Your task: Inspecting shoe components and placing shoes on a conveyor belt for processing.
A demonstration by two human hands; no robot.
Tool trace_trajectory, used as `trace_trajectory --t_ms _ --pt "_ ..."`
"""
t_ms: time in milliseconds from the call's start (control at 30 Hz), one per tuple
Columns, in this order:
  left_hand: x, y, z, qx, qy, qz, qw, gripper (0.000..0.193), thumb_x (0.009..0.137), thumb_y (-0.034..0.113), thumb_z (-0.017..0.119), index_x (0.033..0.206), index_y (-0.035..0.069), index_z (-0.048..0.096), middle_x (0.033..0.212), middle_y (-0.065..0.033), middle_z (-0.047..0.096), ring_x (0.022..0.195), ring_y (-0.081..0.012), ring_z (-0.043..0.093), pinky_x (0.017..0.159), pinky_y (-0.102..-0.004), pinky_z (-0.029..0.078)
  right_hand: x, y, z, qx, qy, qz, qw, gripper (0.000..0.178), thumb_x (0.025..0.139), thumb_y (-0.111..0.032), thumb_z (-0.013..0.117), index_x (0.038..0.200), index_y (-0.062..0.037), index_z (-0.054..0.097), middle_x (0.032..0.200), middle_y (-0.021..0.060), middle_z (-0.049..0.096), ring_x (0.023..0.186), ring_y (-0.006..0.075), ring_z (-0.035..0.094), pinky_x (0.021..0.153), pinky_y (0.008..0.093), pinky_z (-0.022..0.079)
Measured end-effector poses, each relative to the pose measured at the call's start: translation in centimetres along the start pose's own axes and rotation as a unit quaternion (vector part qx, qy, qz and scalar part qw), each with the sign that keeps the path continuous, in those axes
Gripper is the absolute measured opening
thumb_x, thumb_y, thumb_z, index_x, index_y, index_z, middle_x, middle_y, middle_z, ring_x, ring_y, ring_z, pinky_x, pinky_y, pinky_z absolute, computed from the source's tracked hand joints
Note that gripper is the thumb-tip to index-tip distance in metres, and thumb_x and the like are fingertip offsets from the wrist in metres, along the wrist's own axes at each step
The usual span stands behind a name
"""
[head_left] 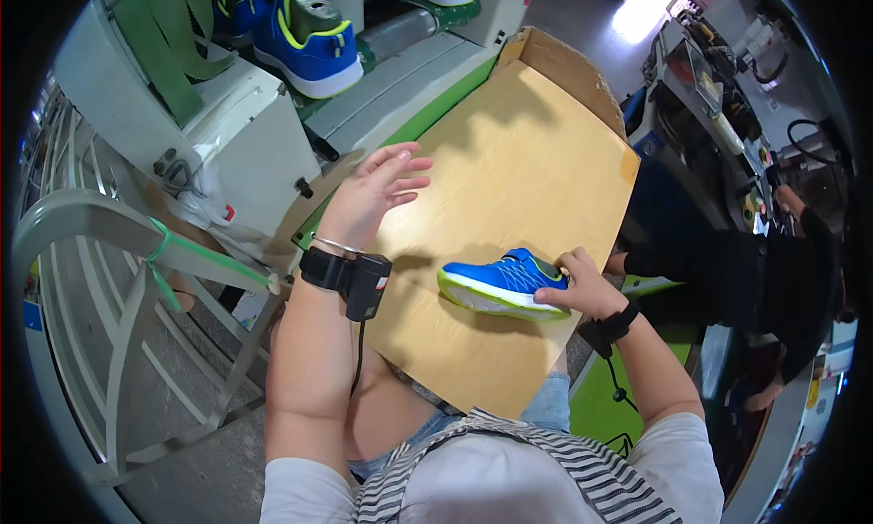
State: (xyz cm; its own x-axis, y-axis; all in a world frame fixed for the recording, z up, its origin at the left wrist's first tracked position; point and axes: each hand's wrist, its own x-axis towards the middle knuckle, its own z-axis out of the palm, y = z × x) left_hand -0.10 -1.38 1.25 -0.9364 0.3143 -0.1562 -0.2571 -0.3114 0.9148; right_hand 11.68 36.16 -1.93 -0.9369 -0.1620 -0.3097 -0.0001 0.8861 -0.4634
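A blue sneaker [496, 283] with a white and lime-green sole lies tilted on the tan board [491, 187] in front of me, its toe toward the left. My right hand [587, 287] grips it at the heel, thumb along the near side of the sole and fingers round the back. Over the left part of the board my left hand [380, 186] is raised with its fingers apart, holding nothing. A black strapped device with a cable sits on my left wrist, and another black strap is on the right one.
At the upper left, blue sneakers [309, 46] stand on a machine with rollers [396, 37]. A cardboard flap [564, 69] edges the board's far end. A grey metal rack [86, 215] curves along my left. Another person in dark clothes [727, 287] works at the right, near a cluttered bench.
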Motion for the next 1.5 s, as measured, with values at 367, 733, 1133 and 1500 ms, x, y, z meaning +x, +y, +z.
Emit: trace_trajectory --t_ms 367,733,1133,1500 --pt "0.0 -1.1 0.8 0.06 0.0 0.004 0.998 0.036 0.104 0.024 0.054 0.135 0.004 0.055 0.121 -0.0126 0.068 0.099 -0.0189 0.068 0.084 -0.0304 0.053 -4.5 -5.3 4.5 0.101 0.016 -0.089 0.991 0.103 0.061 -0.047 0.093 0.138 0.0021 0.046 0.127 0.0253 0.055 0.123 0.0422 0.052 0.109 0.0425 0.04" --pt "0.1 -2.1 0.0 0.104 -0.012 -0.006 0.995 0.043 0.103 0.035 0.057 0.136 0.009 0.054 0.123 -0.0088 0.064 0.102 -0.0162 0.062 0.088 -0.0305 0.047 -6.6 -10.2 7.2 0.182 -0.011 -0.199 0.963 0.071 0.077 -0.018 0.075 0.139 -0.011 0.042 0.12 0.0237 0.058 0.103 0.0454 0.061 0.09 0.0512 0.05" --pt "1.5 -4.3 -2.1 0.135 -0.017 0.002 0.991 0.047 0.101 0.04 0.058 0.138 0.011 0.054 0.12 -0.0058 0.063 0.1 -0.0149 0.06 0.087 -0.0304 0.046 -6.5 -6.1 6.3 0.059 0.2 -0.058 0.976 0.068 0.075 -0.017 0.075 0.135 -0.0095 0.043 0.107 0.0203 0.056 0.094 0.0399 0.062 0.079 0.0485 0.051" --pt "3.2 -6.4 -3.5 0.175 -0.035 -0.007 0.984 0.049 0.099 0.044 0.06 0.138 0.015 0.053 0.12 -0.0025 0.063 0.098 -0.0144 0.058 0.084 -0.0297 0.044 -6.1 -5.5 6.8 0.058 0.207 -0.058 0.975 0.069 0.074 -0.017 0.075 0.135 -0.0108 0.043 0.106 0.0198 0.056 0.093 0.0395 0.062 0.08 0.0485 0.051"
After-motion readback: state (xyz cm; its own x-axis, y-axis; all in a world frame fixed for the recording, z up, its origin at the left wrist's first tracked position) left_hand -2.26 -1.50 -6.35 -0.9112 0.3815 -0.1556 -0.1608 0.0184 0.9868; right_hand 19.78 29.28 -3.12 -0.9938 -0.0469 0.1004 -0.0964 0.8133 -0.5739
